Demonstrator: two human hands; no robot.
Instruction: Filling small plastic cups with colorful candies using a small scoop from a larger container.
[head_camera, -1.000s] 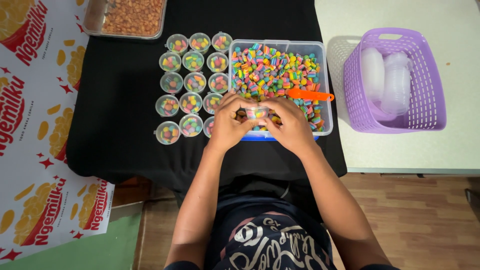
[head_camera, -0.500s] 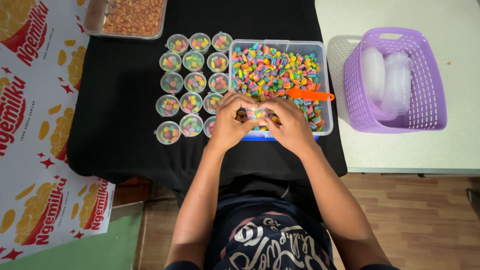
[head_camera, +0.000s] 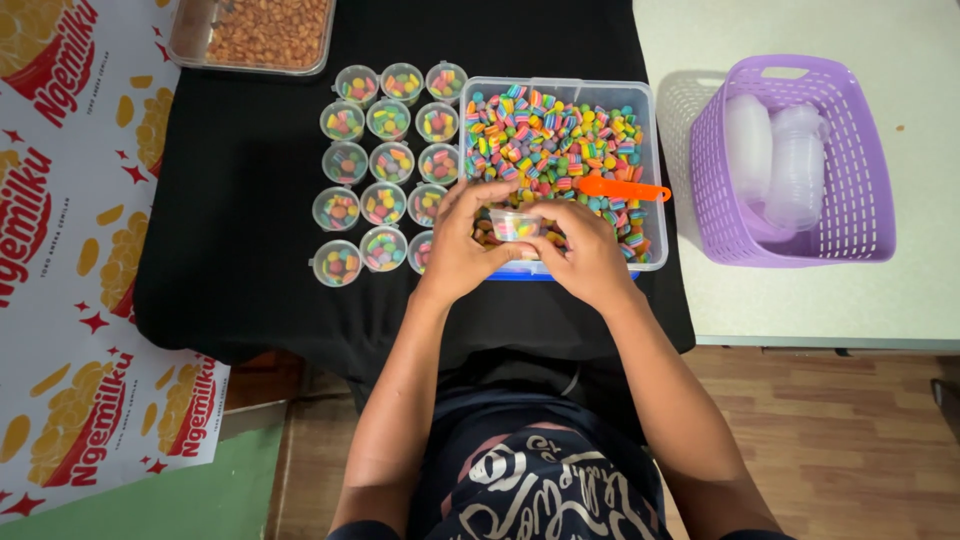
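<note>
- Here, your left hand (head_camera: 462, 245) and right hand (head_camera: 585, 250) meet over the near edge of the clear candy tub (head_camera: 648, 150), fingers of both closed around one small clear cup (head_camera: 516, 225) holding a few rainbow-coloured sweets.
- The cup sits pinched between your two thumbs and forefingers, above the tub's front corner; whether a lid is already seated on it cannot be told from this angle.
- Keep the cup level and over the tub while you work at its rim, so that anything spilled falls back among the striped candies (head_camera: 545, 135); press evenly round the edge rather than at one point, since thin plastic looks likely to buckle.
- An orange scoop (head_camera: 620, 188) lies on the sweets just beyond your right knuckles; mind it with your fingers.
- To your left, filled cups (head_camera: 385, 170) stand in rows on the black cloth (head_camera: 240, 200), touching or nearly so.
- Farther out: a tray of brown nuts (head_camera: 265, 30) at top left, and a purple basket (head_camera: 870, 170) of empty clear containers on the pale table to your right.
</note>
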